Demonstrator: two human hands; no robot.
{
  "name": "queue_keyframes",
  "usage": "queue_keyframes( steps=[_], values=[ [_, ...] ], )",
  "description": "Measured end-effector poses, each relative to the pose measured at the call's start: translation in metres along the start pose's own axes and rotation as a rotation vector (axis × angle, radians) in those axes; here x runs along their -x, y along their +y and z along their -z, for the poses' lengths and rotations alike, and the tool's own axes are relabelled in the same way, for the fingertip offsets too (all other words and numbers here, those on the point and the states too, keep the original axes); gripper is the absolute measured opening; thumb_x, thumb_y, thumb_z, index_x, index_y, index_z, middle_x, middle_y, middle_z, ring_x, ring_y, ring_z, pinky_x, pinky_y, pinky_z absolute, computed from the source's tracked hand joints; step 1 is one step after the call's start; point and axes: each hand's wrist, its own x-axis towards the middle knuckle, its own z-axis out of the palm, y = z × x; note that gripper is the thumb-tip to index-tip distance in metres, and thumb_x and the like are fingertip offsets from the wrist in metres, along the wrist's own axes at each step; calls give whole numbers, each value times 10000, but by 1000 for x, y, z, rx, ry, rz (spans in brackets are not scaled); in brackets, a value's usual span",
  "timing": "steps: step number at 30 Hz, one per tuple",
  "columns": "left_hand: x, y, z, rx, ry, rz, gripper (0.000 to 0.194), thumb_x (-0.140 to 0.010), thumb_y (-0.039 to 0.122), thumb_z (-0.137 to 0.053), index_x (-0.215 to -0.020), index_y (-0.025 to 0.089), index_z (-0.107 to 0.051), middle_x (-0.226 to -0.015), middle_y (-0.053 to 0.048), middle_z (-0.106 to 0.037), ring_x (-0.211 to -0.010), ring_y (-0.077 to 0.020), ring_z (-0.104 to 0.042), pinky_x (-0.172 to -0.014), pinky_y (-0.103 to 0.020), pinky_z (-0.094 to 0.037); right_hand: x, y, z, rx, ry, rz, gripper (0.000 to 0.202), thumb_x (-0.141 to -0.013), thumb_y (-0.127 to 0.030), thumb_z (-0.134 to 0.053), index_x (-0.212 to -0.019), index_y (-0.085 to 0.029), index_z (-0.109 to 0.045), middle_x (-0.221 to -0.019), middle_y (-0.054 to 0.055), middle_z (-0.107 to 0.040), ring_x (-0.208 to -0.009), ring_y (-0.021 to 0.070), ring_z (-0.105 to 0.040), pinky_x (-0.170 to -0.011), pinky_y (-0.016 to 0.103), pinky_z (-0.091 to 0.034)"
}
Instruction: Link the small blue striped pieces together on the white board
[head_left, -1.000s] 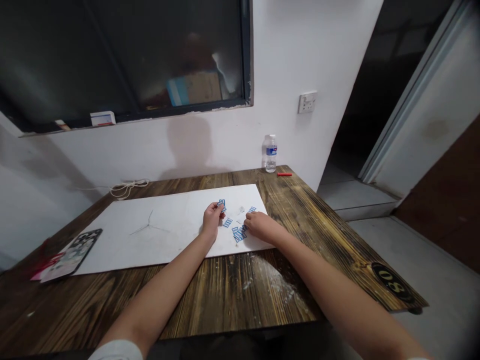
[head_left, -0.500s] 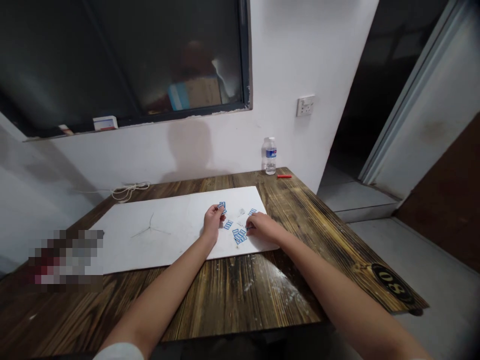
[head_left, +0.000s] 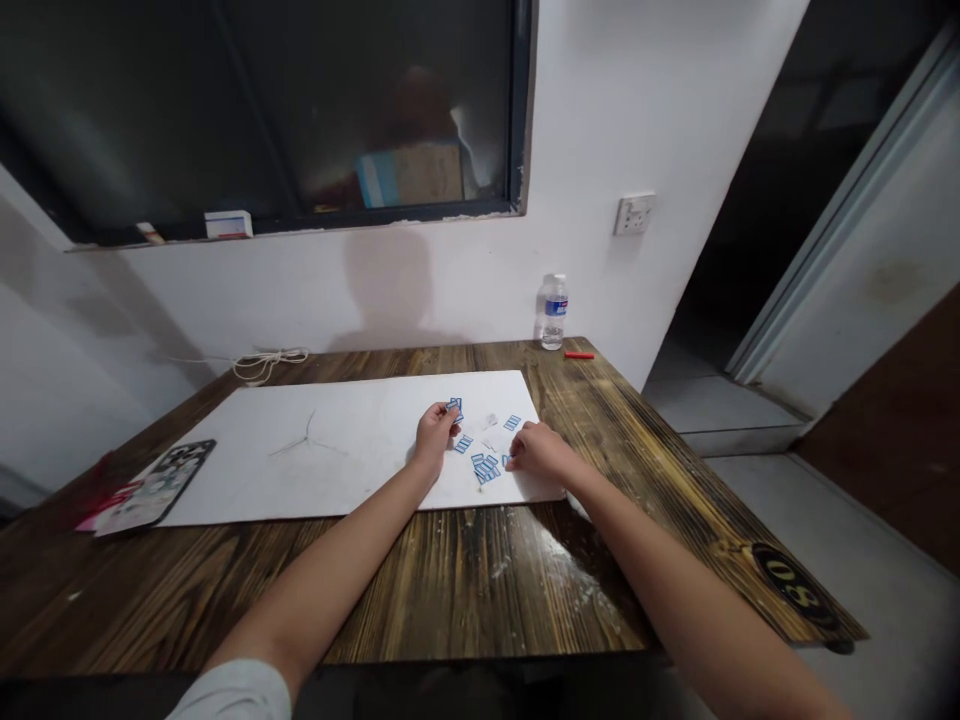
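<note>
My left hand is closed, pinching a few small blue-and-white striped paper pieces between thumb and fingers above a white board. A single striped piece lies on the board just right of that hand. My right hand is low over the board's right end, its fingers curled together on another striped piece, which they partly hide. Between the hands lies a loose, overlapping pile of the same pieces. One more piece rests flat behind the right fingers.
The board lies on a dark wooden table. A water bottle and a red pen-like stick are at the back right. A dark-edged patterned object overlaps the board's left end. A bundled white cable sits at the back left.
The camera view has shifted slightly, moving the scene to the right. My right hand has drawn a little to the right, uncovering more of the piece behind it. The left hand keeps its pinch.
</note>
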Motion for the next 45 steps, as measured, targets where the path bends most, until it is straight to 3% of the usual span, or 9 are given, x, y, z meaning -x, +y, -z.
queue_keyframes(
  steps=[13, 22, 26, 29, 32, 37, 40, 45],
  values=[
    [1, 0, -1, -4, -3, -15, 290, -624, 395, -709, -750, 175, -569, -616, 38, -528, -473, -66, -483, -419, -173, -326, 3, -8, 4, 44, -41, -2, 208, -679, -342, -704, -813, -184, -692, -869, 68, -672, -808, 198, -590, -613, 251, -337],
    [3, 0, -4, -34, -39, -16, 305, -613, 414, -717, -738, 178, -570, -613, 36, -523, -471, -69, -475, -407, -171, -319, 6, -5, 3, -14, 38, 22, 244, -647, -311, -735, -847, -203, -646, -794, 17, -659, -694, 144, -558, -529, 223, -259],
    [5, -1, -4, -75, -73, -58, 281, -636, 407, -703, -747, 179, -579, -632, 27, -545, -491, -75, -486, -442, -181, -362, 6, -3, 2, -126, 46, 14, 314, -625, -278, -755, -912, -211, -645, -788, -6, -653, -647, 119, -542, -528, 207, -278],
    [7, 1, -5, -84, -105, -86, 253, -638, 382, -703, -739, 180, -588, -631, 25, -552, -514, -84, -498, -479, -193, -391, 4, -5, 5, -227, 80, 45, 146, -663, -259, -730, -777, -190, -671, -745, -1, -653, -667, 127, -556, -571, 212, -328],
    [9, 3, -6, -102, -142, -108, 230, -627, 354, -717, -730, 179, -611, -623, 17, -570, -547, -102, -512, -515, -208, -405, 2, -9, 8, -360, 187, 108, 58, -731, -234, -674, -736, -178, -686, -751, 20, -654, -702, 136, -567, -638, 226, -377],
    [11, 4, -5, -143, -228, -174, 195, -611, 321, -739, -674, 164, -643, -632, -10, -609, -606, -130, -544, -584, -236, -415, -3, -10, 7, -545, 351, 134, 153, -789, -263, -586, -801, -163, -701, -801, 55, -639, -734, 147, -569, -682, 256, -415],
    [13, 6, -5, -147, -283, -159, 204, -608, 330, -745, -659, 161, -644, -614, -10, -606, -580, -127, -532, -569, -239, -402, -6, -11, 2, -769, 337, 96, 222, -777, -357, -568, -777, -154, -660, -717, 35, -638, -660, 144, -570, -629, 260, -429],
    [17, 12, -5, -187, -375, -156, 233, -601, 356, -760, -635, 154, -648, -567, 4, -564, -529, -107, -473, -517, -226, -339, -6, -18, -6, -1069, 288, 59, 315, -645, -452, -670, -705, -163, -561, -613, -8, -591, -521, 119, -546, -524, 242, -427]
  ],
)
